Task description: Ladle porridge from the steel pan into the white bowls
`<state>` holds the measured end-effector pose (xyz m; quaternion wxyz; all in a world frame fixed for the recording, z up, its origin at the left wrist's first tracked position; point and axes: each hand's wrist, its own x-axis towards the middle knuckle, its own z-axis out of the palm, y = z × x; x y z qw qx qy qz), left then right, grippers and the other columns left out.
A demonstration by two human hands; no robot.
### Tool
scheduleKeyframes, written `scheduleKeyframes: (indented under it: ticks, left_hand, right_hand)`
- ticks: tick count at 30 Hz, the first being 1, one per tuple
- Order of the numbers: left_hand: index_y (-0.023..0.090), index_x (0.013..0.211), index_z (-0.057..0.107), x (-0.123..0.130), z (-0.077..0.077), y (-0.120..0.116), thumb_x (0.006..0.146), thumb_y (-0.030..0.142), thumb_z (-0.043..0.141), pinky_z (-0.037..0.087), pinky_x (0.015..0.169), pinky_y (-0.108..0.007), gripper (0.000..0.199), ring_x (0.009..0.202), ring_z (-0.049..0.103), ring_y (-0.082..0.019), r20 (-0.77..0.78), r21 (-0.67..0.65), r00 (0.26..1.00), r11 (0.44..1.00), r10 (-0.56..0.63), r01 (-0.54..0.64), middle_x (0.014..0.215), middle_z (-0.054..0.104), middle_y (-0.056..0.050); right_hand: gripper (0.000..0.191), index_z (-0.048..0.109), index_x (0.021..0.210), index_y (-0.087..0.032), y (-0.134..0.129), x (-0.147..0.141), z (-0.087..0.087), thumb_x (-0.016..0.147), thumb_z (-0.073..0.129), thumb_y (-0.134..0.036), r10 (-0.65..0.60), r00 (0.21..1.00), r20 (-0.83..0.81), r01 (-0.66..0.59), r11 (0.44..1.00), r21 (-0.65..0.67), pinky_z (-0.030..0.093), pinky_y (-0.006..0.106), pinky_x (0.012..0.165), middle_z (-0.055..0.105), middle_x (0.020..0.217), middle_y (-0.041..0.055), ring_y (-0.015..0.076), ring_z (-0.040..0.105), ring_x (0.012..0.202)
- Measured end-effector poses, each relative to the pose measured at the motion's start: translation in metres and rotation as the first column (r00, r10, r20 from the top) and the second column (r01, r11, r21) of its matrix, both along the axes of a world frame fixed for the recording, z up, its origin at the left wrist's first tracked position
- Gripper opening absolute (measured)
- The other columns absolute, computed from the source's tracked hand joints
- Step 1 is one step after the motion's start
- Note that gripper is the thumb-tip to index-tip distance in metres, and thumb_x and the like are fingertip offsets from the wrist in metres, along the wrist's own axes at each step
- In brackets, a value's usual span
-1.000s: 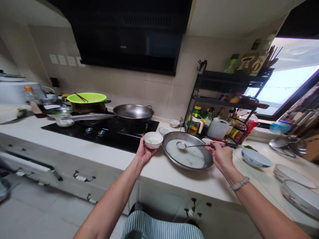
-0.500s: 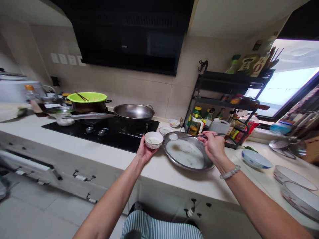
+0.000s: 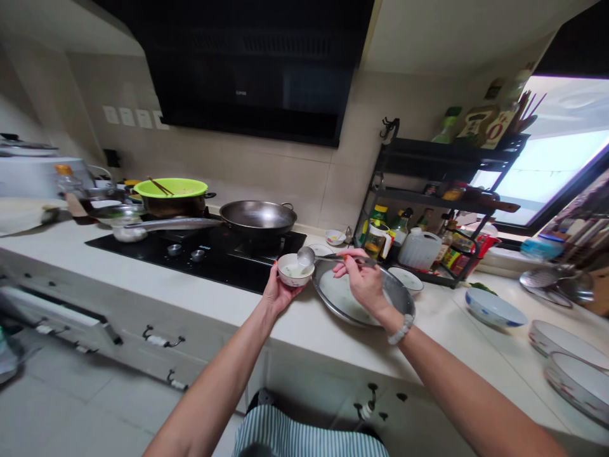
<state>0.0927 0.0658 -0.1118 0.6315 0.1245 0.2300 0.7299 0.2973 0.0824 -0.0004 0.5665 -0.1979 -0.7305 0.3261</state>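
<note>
My left hand [image 3: 278, 293] is closed round the side of a small white bowl [image 3: 295, 277] with pale liquid in it. With its fingers wrapped round the handle, my right hand [image 3: 364, 279] holds a metal ladle [image 3: 307, 256]. The ladle's scoop is tilted over the rim of the small bowl. Under my right hand and wrist stands a wide metal basin [image 3: 328, 306] of cloudy whitish liquid, partly hidden by the hand. Another small white bowl [image 3: 320, 249] is behind the basin, and one more bowl [image 3: 406, 278] is at its right.
A wok [image 3: 258, 218] and a pot topped by a lime-green colander [image 3: 171, 186] stand on the black hob [image 3: 228, 255]. A black rack [image 3: 431, 190] with several bottles stands behind the basin. More bowls [image 3: 495, 306] lie along the right counter.
My right hand has moved left with the ladle, from above the basin to the small bowl, where the scoop is now tilted. My left hand keeps hold of the bowl.
</note>
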Motion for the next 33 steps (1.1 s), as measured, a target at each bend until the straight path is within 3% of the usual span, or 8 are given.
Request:
scheduleKeyframes:
  ticks: [4,7,9,12,15,17,27,33]
  left_hand:
    - [0.021,0.141,0.048,0.0,-0.001,0.0,0.094,0.055,0.046,0.061,0.068,-0.04,0.058,0.09,0.069,-0.027,-0.008,0.011,1.0,1.0,0.0,0.0,0.117,0.067,-0.015]
    - [0.021,0.141,0.048,0.0,-0.002,0.0,0.094,0.054,0.046,0.061,0.067,-0.039,0.057,0.09,0.069,-0.027,-0.009,0.027,1.0,1.0,0.001,-0.001,0.116,0.068,-0.015]
    - [0.021,0.14,0.048,0.0,-0.002,0.0,0.094,0.054,0.045,0.061,0.066,-0.04,0.057,0.09,0.069,-0.027,-0.011,0.028,1.0,1.0,-0.002,0.003,0.115,0.068,-0.015]
    - [0.019,0.139,0.049,0.0,-0.001,0.0,0.095,0.055,0.044,0.061,0.067,-0.04,0.058,0.089,0.069,-0.028,-0.006,0.005,1.0,1.0,-0.009,0.009,0.113,0.068,-0.015]
    - [0.019,0.139,0.049,0.0,0.0,0.0,0.095,0.056,0.042,0.062,0.068,-0.041,0.059,0.09,0.07,-0.028,-0.001,-0.007,1.0,1.0,-0.005,0.005,0.114,0.067,-0.016]
    - [0.02,0.14,0.048,-0.001,0.0,0.0,0.095,0.056,0.042,0.062,0.067,-0.042,0.058,0.09,0.069,-0.028,-0.001,-0.009,1.0,1.0,0.001,-0.001,0.114,0.067,-0.016]
    - [0.017,0.14,0.048,0.001,0.004,-0.002,0.096,0.056,0.04,0.061,0.064,-0.039,0.059,0.087,0.07,-0.028,-0.003,-0.021,1.0,1.0,-0.005,0.005,0.111,0.068,-0.016]
    - [0.017,0.14,0.048,0.001,0.004,-0.002,0.095,0.057,0.041,0.061,0.062,-0.039,0.06,0.085,0.07,-0.028,-0.015,-0.027,1.0,1.0,-0.01,0.009,0.109,0.068,-0.017]
  right_hand:
    - [0.014,0.066,0.097,-0.023,-0.013,0.009,-0.004,0.093,0.054,-0.028,0.091,0.988,0.127,-0.128,0.937,0.324,0.059,0.031,0.057,0.068,0.097,0.008,0.0141,0.065,0.061]
    - [0.013,0.067,0.099,-0.024,-0.019,0.013,-0.008,0.092,0.056,-0.026,0.132,0.971,0.2,-0.202,0.9,0.387,0.059,0.031,0.058,0.069,0.105,0.0096,0.014,0.065,0.062]
    - [0.013,0.067,0.098,-0.024,-0.02,0.013,-0.01,0.093,0.056,-0.028,0.107,0.982,0.155,-0.152,0.937,0.314,0.059,0.031,0.057,0.07,0.098,0.0084,0.0147,0.065,0.062]
    - [0.013,0.064,0.092,-0.022,-0.011,0.014,-0.01,0.091,0.056,-0.034,-0.037,0.998,-0.058,0.038,0.999,0.022,0.059,0.031,0.055,0.069,0.078,0.0039,0.0161,0.066,0.056]
    - [0.019,0.059,0.08,-0.022,0.01,0.024,-0.009,0.08,0.067,-0.04,-0.219,0.929,-0.298,0.127,0.946,-0.298,0.058,0.031,0.05,0.069,0.072,0.0023,0.0171,0.066,0.052]
    - [0.023,0.058,0.076,-0.021,0.023,0.038,-0.01,0.072,0.072,-0.039,-0.293,0.897,-0.332,0.147,0.904,-0.401,0.057,0.03,0.05,0.068,0.07,0.0017,0.0165,0.065,0.05]
    - [0.043,0.062,0.082,-0.019,0.019,0.095,-0.043,0.075,0.067,-0.06,-0.308,0.95,0.043,0.31,0.926,-0.215,0.056,0.031,0.05,0.066,0.059,0.0041,0.0202,0.066,0.049]
    - [0.039,0.061,0.078,-0.017,0.026,0.102,-0.047,0.068,0.073,-0.053,-0.364,0.931,-0.032,0.33,0.875,-0.355,0.057,0.03,0.047,0.069,0.067,0.0062,0.0189,0.065,0.047]
